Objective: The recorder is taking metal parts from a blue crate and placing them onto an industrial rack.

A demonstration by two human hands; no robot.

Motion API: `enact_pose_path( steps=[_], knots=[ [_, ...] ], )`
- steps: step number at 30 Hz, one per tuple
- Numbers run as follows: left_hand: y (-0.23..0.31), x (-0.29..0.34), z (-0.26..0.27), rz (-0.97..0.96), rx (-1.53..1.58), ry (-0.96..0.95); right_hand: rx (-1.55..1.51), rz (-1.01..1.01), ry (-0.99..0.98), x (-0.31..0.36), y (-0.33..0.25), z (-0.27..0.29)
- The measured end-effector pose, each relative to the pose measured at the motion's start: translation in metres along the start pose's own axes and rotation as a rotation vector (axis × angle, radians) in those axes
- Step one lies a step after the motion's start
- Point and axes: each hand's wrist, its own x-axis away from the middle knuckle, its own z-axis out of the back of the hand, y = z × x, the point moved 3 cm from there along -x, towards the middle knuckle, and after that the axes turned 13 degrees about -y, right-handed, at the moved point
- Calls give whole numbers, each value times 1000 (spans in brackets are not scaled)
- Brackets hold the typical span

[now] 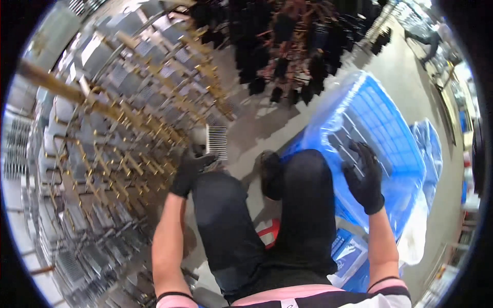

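Finned part: a small white-grey rectangular piece with fine parallel ribs (216,141), held upright, its long axis running top to bottom in the view, ribbed face turned toward the camera.
Left hand: the left hand (189,169), in a black glove, is closed around the lower edge of the finned part, fingers pinching it from below.
Right hand: the right hand (365,177), also black-gloved, is spread wide with fingers apart, reaching into the blue crate; whether the fingertips touch anything inside I cannot tell.
Blue crate: a blue plastic crate (390,138) lined with clear plastic film, on the floor to the person's right, with grey ribbed pieces lying inside it.
Rack: a tall rack (118,118) of brass-coloured hooks on the left, many similar finned pieces hanging on it; the held part sits just beside its nearest hooks.
Where the part lies: above the left knee, at the rack's edge, well apart from the right hand and the crate.
Person's legs: dark trousers (226,220), knees bent, between the two hands.
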Motion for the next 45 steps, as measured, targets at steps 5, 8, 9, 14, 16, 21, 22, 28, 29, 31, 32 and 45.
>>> enact_pose_path(
  steps=[5, 8, 9, 14, 16, 21, 22, 28, 29, 31, 32, 45],
  knots=[
    [129, 8, -24, -275, -324, 102, -459, 147, -20, -11, -39, 34],
    [209, 29, -83, -445, -403, 101, -692, 195, -65, -17, -65, 40],
    [222, 30, -101, -563, -465, 176, -824, 213, -74, -18, -67, 45],
    [264, 34, -182, -1100, -788, 260, -1143, -25, 111, -12, -45, 46],
    [265, 29, -194, -1069, -750, 158, -1024, -165, 26, 1, 6, 63],
    [231, 21, -155, -902, -776, 216, -520, -304, 106, 52, 163, 55],
    [219, 21, -148, -900, -775, 215, -311, -366, 75, 68, 190, 46],
    [162, 6, -121, -487, -541, 107, 101, -718, -523, 116, 269, -24],
    [156, 4, -119, -445, -472, 77, 90, -786, -586, 120, 272, -33],
    [149, -1, -112, -454, -496, 58, 78, -856, -647, 122, 277, -45],
    [146, -4, -110, -464, -520, 37, 91, -848, -651, 123, 278, -51],
    [137, -9, -109, -453, -512, 29, 339, -900, -532, 128, 280, -60]
  ],
)
